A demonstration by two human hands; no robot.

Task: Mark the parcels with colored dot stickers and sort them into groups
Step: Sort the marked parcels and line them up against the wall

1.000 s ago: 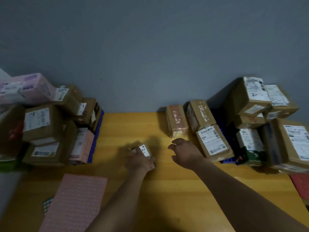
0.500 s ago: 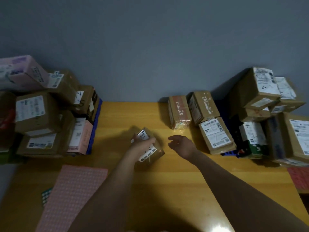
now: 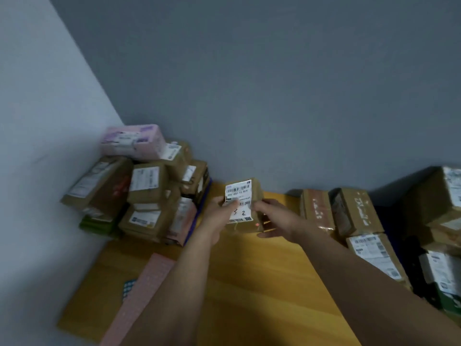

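Note:
A small brown parcel (image 3: 243, 193) with a white barcode label and a handwritten number is raised above the yellow table (image 3: 249, 283). My left hand (image 3: 219, 211) grips its left side, thumb on the label. My right hand (image 3: 274, 218) holds its right side, fingers curled round the edge. A small red dot shows on the parcel's lower front face. A pink sticker sheet (image 3: 144, 295) lies at the near left, with a teal dot sheet (image 3: 127, 289) partly under it.
A pile of brown and pink parcels (image 3: 139, 193) is stacked at the far left against the wall corner. Several more brown parcels (image 3: 354, 221) crowd the right side. Grey walls close off the back and left.
My left hand lifted the small parcel off the table and turned its label up. My right hand came in and took hold of its right side. The view swung left.

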